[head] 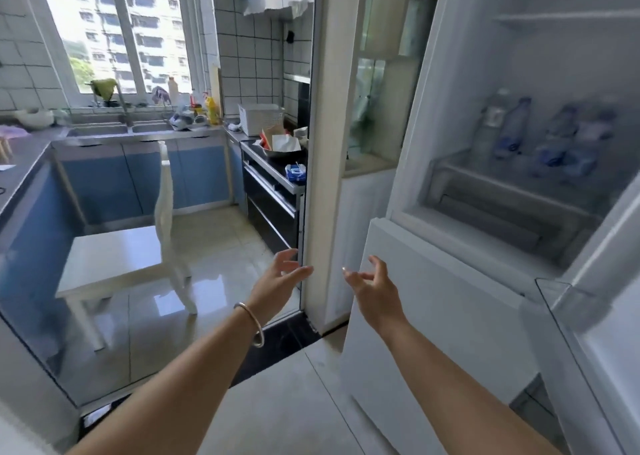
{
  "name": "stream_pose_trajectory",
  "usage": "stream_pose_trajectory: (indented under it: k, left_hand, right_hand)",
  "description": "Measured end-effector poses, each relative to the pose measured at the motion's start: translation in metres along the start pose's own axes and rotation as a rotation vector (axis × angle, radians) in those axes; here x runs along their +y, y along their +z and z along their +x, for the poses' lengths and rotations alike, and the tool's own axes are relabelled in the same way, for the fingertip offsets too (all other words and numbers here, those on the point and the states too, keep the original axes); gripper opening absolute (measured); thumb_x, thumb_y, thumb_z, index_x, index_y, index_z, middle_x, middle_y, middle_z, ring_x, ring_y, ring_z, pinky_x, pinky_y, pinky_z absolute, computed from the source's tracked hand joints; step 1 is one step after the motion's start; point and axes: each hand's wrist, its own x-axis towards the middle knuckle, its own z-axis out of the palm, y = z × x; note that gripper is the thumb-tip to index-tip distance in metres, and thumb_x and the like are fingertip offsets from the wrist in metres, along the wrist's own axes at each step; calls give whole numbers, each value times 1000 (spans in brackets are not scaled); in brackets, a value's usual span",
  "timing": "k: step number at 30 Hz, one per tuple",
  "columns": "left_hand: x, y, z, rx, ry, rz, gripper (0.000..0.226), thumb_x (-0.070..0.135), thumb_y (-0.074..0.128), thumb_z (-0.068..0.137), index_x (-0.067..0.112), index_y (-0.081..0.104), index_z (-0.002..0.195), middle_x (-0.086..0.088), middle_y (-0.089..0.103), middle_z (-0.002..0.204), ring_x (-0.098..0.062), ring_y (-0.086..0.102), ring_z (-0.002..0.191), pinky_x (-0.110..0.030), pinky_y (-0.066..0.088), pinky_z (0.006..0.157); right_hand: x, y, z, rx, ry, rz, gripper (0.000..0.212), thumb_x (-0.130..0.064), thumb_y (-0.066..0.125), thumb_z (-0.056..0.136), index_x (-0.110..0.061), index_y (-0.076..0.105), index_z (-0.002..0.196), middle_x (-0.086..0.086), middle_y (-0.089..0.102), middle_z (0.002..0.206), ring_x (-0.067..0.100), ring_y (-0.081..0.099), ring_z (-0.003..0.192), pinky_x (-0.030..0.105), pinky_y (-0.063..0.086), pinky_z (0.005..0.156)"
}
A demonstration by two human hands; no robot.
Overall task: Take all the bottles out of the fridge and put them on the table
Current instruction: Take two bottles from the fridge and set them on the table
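**Both hands free in front of the open fridge**

We stand at the edge of a tiled kitchen, with a bright window (114, 31) far left, blue cabinets (138, 174) under a steel sink (104, 129) and a white chair (138, 257) on the glossy floor. On the right the fridge (433, 115) stands with its upper compartment open. The water bottles (540, 135) sit on a shelf (485, 174) far inside it, upright and close together; they are blurred, so we cannot count them surely, though at least 4 show blue labels. No table shows in this view.

Our left hand (277, 281), a metal bangle (251, 323) on its wrist, is held out before the white door frame (329, 142), fingers loosely spread and grasping nothing. Our right hand (372, 286) is raised just beside it, in front of the fridge's lower door (450, 298), fingers relaxed and slightly curled, also holding nothing. Both hands are well apart from the bottles.
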Motion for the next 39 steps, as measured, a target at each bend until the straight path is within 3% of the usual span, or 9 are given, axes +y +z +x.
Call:
stream_pose_trajectory:
  k: [4, 15, 19, 22, 26, 29, 33, 36, 39]
  left_hand:
    - [3, 12, 94, -162, 24, -20, 55, 30, 62, 87, 21, 39, 136, -6, 51, 131, -23, 50, 120, -38, 43, 96]
    - [75, 104, 289, -500, 148, -85, 51, 28, 65, 86, 19, 45, 132, -1, 58, 112, -15, 55, 94, -29, 45, 78]
    - [98, 159, 322, -616, 224, -115, 56, 41, 65, 70, 29, 51, 123, 0, 58, 118, -15, 57, 100, -32, 47, 84]
    - [116, 206, 344, -643, 285, -171, 39, 29, 66, 83, 29, 52, 119, 2, 58, 113, -15, 57, 101, -34, 47, 87]
    - [136, 272, 375, -700, 314, -238, 40, 27, 67, 83, 25, 52, 120, 8, 59, 103, -11, 58, 95, -26, 47, 78]
    - [154, 326, 400, -711, 325, -230, 41, 33, 68, 74, 32, 52, 112, 9, 60, 104, -10, 59, 94, -28, 48, 81]
    - [185, 404, 438, -744, 331, -238, 38, 13, 63, 84, 17, 52, 119, 0, 58, 106, -15, 56, 92, -25, 45, 70]
    - [206, 460, 466, -739, 300, -266, 42, 8, 63, 85, 11, 49, 124, -4, 55, 111, -16, 55, 94, -29, 46, 77]
    - [219, 510, 481, -722, 304, -244, 67, 15, 77, 71, 4, 47, 130, -9, 56, 125, -22, 55, 110, -35, 45, 94]
  right_hand:
    - [-4, -5, 71, 141, 22, -18, 68, -46, 54, 88, -24, 25, 145, 6, 47, 138, 23, 49, 122, 34, 38, 94]
    - [-8, -69, 201, 573, 153, -46, 71, -49, 55, 86, -26, 24, 145, 2, 49, 136, 22, 50, 120, 36, 40, 95]
    - [-6, -112, 232, 752, 118, 3, 68, -44, 56, 88, -23, 26, 145, 2, 52, 133, 15, 52, 103, 29, 37, 85]
    - [-3, -148, 258, 844, 70, 11, 66, -41, 56, 89, -21, 27, 144, 1, 52, 131, 10, 50, 93, 24, 35, 75]
    - [5, -201, 307, 1020, 7, 42, 66, -39, 59, 87, -20, 30, 143, 3, 51, 132, 15, 53, 107, 32, 40, 93]
    - [12, -245, 345, 1141, -28, 79, 66, -33, 61, 86, -18, 31, 143, 4, 49, 134, 14, 53, 101, 28, 39, 90]
    - [29, -315, 388, 1216, -127, -46, 77, -45, 61, 71, -19, 35, 139, 5, 49, 134, 21, 53, 118, 42, 45, 100]
    - [43, -378, 414, 1298, -119, -183, 74, -38, 69, 69, -13, 42, 133, 10, 53, 123, 26, 57, 109, 43, 51, 91]
    - [56, -420, 427, 1424, -85, -224, 75, -20, 77, 69, -6, 42, 134, 21, 47, 126, 32, 49, 116, 29, 41, 95]
